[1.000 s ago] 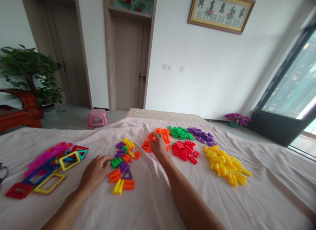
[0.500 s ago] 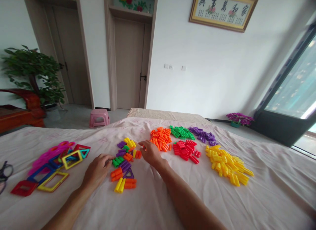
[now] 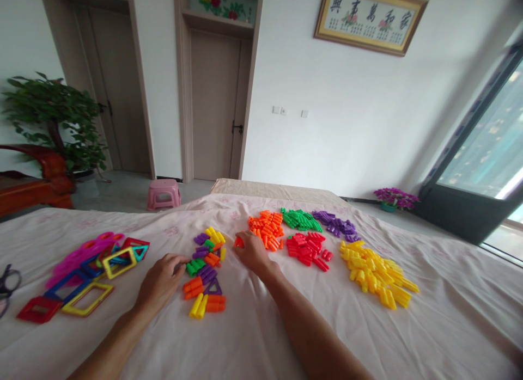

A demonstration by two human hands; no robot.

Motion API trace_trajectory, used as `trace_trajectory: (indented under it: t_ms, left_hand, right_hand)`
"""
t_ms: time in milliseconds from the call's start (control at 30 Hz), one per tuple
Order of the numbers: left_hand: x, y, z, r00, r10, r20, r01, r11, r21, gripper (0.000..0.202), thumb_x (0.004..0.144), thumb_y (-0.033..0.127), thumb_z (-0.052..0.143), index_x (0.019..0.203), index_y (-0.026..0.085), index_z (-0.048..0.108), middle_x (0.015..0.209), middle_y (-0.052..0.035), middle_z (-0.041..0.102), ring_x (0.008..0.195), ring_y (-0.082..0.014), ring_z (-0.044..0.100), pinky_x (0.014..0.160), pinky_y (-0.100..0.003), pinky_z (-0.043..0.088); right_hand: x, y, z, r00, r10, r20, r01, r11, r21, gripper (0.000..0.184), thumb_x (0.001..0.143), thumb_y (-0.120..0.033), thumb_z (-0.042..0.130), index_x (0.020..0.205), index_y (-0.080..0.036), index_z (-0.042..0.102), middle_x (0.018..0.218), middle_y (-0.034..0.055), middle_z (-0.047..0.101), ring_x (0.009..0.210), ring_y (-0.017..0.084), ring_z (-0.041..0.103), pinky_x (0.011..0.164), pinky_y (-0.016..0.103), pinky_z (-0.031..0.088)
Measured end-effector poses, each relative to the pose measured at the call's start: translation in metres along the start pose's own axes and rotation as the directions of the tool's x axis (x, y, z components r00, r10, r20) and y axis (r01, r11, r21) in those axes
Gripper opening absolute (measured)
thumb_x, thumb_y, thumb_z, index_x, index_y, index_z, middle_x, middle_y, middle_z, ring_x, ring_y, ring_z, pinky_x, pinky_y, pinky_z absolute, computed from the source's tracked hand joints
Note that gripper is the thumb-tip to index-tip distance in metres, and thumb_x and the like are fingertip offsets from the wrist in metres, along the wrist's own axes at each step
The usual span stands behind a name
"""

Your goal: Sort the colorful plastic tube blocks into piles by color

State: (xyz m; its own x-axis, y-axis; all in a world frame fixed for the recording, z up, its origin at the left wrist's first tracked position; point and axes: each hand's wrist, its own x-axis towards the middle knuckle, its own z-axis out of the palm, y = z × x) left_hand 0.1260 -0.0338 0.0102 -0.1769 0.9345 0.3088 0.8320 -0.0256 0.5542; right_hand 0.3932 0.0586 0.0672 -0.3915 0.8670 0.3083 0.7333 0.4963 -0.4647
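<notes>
My right hand (image 3: 250, 253) rests on the pink sheet (image 3: 261, 325) between the mixed pile of small plastic pegs (image 3: 206, 271) and the orange peg pile (image 3: 266, 228). Its fingers are curled around an orange peg (image 3: 238, 241) that shows at the fingertips. At the left edge of the mixed pile my left hand (image 3: 161, 282) lies with fingers bent, their tips touching a green peg (image 3: 192, 268). Sorted piles of green pegs (image 3: 300, 219), purple pegs (image 3: 335, 225), red pegs (image 3: 308, 248) and yellow pegs (image 3: 373, 274) lie to the right.
Coloured magnetic frames (image 3: 87, 271) lie at the left, with scissors (image 3: 6, 285) at the sheet's left edge. Beyond the bed are a pink stool (image 3: 163, 194), a potted plant (image 3: 57, 121), doors, and a glass door at the right.
My right hand has drawn back from the orange pile toward the mixed pile and now holds an orange peg that lay at the pile's right edge. My left hand has barely moved.
</notes>
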Motion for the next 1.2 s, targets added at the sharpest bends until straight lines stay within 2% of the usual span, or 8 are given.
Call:
trace_trajectory:
  t_ms: [167, 333, 500, 600, 700, 933, 1100, 1200]
  left_hand:
    - [0.000, 0.001, 0.000, 1.000, 0.001, 0.011, -0.001, 1.000, 0.017, 0.035, 0.089, 0.031, 0.043, 0.103, 0.022, 0.073, 0.113, -0.0065, 0.072, 0.109, -0.0211, 0.064, 0.100, -0.032, 0.045]
    - [0.001, -0.001, 0.002, 1.000, -0.007, 0.003, 0.007, 1.000, 0.025, 0.034, 0.089, 0.032, 0.044, 0.102, 0.023, 0.073, 0.114, -0.0052, 0.072, 0.109, -0.0203, 0.064, 0.100, -0.031, 0.046]
    - [0.000, 0.000, 0.002, 1.000, -0.025, -0.005, 0.025, 1.000, 0.006, 0.034, 0.089, 0.033, 0.044, 0.103, 0.023, 0.073, 0.115, -0.0052, 0.072, 0.109, -0.0210, 0.065, 0.099, -0.032, 0.047]
    - [0.000, -0.002, 0.003, 0.999, -0.023, -0.024, 0.022, 1.000, -0.017, 0.036, 0.089, 0.036, 0.044, 0.107, 0.022, 0.071, 0.117, -0.0066, 0.072, 0.113, -0.0220, 0.064, 0.101, -0.034, 0.047]
    - [0.001, -0.006, 0.006, 0.998, -0.039, -0.058, 0.035, 0.997, -0.074, 0.043, 0.091, 0.043, 0.042, 0.118, 0.021, 0.067, 0.126, -0.0084, 0.069, 0.121, -0.0231, 0.061, 0.107, -0.036, 0.044]
    - [0.034, 0.009, 0.013, 1.000, -0.015, -0.010, 0.013, 0.995, -0.096, 0.066, 0.093, 0.056, 0.035, 0.144, 0.015, 0.046, 0.148, -0.0138, 0.053, 0.138, -0.0245, 0.048, 0.117, -0.041, 0.036]
    - [0.087, 0.039, 0.024, 0.986, 0.142, 0.092, -0.141, 0.990, -0.016, 0.056, 0.091, 0.052, 0.046, 0.136, 0.021, 0.057, 0.144, -0.0102, 0.059, 0.139, -0.0237, 0.047, 0.120, -0.037, 0.029]
    - [0.107, 0.051, 0.035, 0.977, 0.158, 0.146, -0.164, 0.986, 0.027, 0.053, 0.087, 0.052, 0.052, 0.130, 0.023, 0.063, 0.142, -0.0123, 0.060, 0.139, -0.0294, 0.045, 0.119, -0.044, 0.029]
  right_hand:
    - [0.019, 0.035, -0.014, 0.912, 0.213, -0.351, -0.144, 0.967, 0.213, 0.059, 0.084, -0.015, 0.058, 0.143, -0.015, 0.051, 0.132, 0.0163, 0.061, 0.104, 0.022, 0.066, 0.098, 0.037, 0.051]
    - [0.023, 0.051, -0.007, 0.867, 0.175, -0.466, -0.027, 0.951, 0.307, 0.061, 0.081, -0.008, 0.051, 0.141, -0.015, 0.051, 0.137, 0.0168, 0.057, 0.098, 0.019, 0.069, 0.094, 0.036, 0.054]
    - [0.007, 0.018, 0.017, 0.962, -0.059, -0.266, 0.123, 0.965, 0.232, 0.037, 0.087, -0.009, 0.048, 0.117, -0.019, 0.069, 0.111, 0.0087, 0.072, 0.100, 0.019, 0.068, 0.092, 0.032, 0.053]
    - [-0.007, -0.003, 0.029, 0.985, -0.163, -0.063, 0.171, 0.973, 0.154, 0.038, 0.088, -0.011, 0.051, 0.123, -0.019, 0.066, 0.113, 0.0083, 0.071, 0.102, 0.020, 0.067, 0.091, 0.031, 0.052]
    - [-0.017, -0.014, 0.038, 0.979, -0.201, 0.034, 0.199, 0.978, 0.058, 0.046, 0.090, -0.017, 0.055, 0.136, -0.018, 0.057, 0.127, 0.0121, 0.067, 0.112, 0.024, 0.063, 0.098, 0.037, 0.049]
    - [-0.018, -0.017, 0.043, 0.975, -0.220, -0.029, 0.221, 0.975, 0.020, 0.059, 0.089, -0.013, 0.051, 0.147, -0.019, 0.042, 0.132, 0.0104, 0.065, 0.110, 0.024, 0.062, 0.098, 0.036, 0.048]
    - [-0.016, -0.011, 0.049, 0.986, -0.155, -0.056, 0.152, 0.987, -0.060, 0.063, 0.086, -0.007, 0.047, 0.148, -0.014, 0.040, 0.125, 0.0150, 0.068, 0.111, 0.026, 0.064, 0.097, 0.037, 0.050]
    - [-0.014, -0.008, 0.052, 0.988, -0.150, -0.046, 0.145, 0.985, -0.097, 0.067, 0.083, -0.004, 0.046, 0.150, -0.010, 0.038, 0.129, 0.0185, 0.066, 0.115, 0.026, 0.063, 0.101, 0.038, 0.048]
